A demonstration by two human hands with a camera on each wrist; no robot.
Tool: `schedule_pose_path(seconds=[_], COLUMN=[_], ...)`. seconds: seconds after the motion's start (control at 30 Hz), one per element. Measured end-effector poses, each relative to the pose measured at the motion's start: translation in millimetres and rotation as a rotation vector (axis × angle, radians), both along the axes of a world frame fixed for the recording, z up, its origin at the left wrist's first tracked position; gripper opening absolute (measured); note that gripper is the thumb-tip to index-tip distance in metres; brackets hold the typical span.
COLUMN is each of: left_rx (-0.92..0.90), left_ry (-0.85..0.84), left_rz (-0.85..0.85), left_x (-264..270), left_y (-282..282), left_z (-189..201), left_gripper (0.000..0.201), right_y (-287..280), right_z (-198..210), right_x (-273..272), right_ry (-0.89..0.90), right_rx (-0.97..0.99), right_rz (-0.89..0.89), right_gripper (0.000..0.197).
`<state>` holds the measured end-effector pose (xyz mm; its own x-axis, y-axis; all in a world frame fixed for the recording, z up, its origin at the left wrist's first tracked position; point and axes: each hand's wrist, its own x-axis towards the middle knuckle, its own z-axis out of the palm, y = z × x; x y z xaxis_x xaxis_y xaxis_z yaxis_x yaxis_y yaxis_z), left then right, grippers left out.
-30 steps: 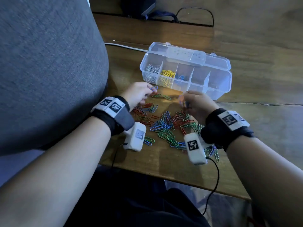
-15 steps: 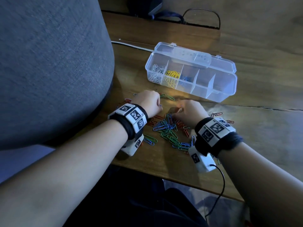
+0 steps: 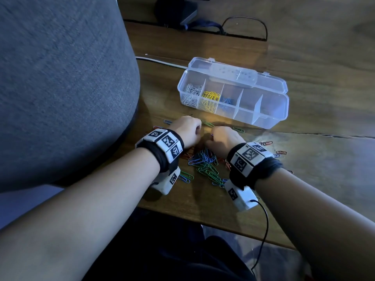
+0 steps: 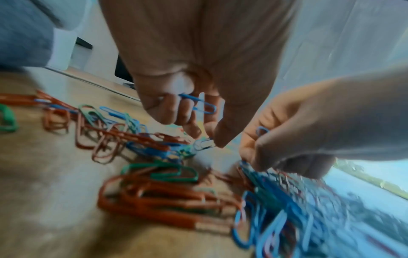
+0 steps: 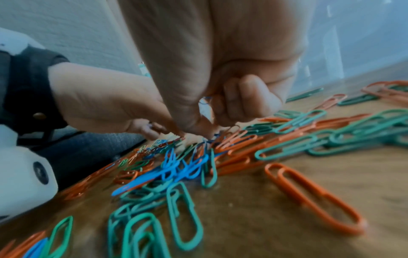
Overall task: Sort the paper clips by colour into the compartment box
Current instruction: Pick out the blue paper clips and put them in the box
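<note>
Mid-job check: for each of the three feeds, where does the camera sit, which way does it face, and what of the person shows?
Head: worn high, facing forward and down at the compartment box, both forearms and the hands.
Left wrist: low over the table, looking along the left hand, which pinches a blue clip; the right hand enters at the right.
Right wrist: low, looking along the right hand; the left hand enters at the left.
Shared: all show the loose clip pile.

Wooden table (image 3: 304, 163) w/ long crack across right side. Big grey cushion (image 3: 60, 88) at left, overlapping table edge. White cable (image 3: 160, 62) along table from cushion. Dark device (image 3: 176, 12) at far edge, black cord (image 3: 246, 18) looping beside it. Dark trousers (image 3: 162, 250) below near edge.
</note>
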<state>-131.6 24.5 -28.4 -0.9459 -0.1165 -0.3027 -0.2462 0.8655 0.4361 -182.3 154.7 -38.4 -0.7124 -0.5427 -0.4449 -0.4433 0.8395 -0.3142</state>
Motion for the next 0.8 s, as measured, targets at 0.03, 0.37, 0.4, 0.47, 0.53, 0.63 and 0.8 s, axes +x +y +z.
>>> schedule_pose_path(seconds=[0.03,0.37,0.4,0.47,0.53,0.63,0.8], left_rx=[0.057,1.312,1.364,1.421,1.460,1.504,1.473], left_ry=[0.046,0.017,-0.020,-0.086,-0.129,-0.150,-0.150], left_rz=[0.043,0.686,0.699,0.753,0.802,0.752,0.675], left_x=[1.0,6.2,4.6,0.0,-5.7,-20.6,-64.9], left_y=[-3.6,-9.2,-8.7,-7.3,-6.5,-10.2,-11.9], left_z=[1.8,16.4,16.4,17.4,22.8,38.7,72.8], left_gripper=[0.003,0.020,0.021,0.024,0.025,0.030,0.052], right_y=[2.3,34.2,35.6,38.4,41.0,46.1,49.2], right_z=[0.6,29.9,31.8,33.9,39.5,59.2,87.0], right_x=[-0.8,-1.5,-1.5,-2.8,-8.5,-30.0,-79.4], right_ry=[0.006,-0.900,-0.949,-1.017,-1.038,-0.985,-0.881], right_rx=[-0.033,-0.951,-0.992,-1.041,-1.039,-1.025,-0.972], right_rz=[-0.005,-0.772,-0.774,-0.800,-0.854,-0.919,-0.966], right_gripper=[0.025,0.015,0.015,0.015,0.019,0.021,0.043])
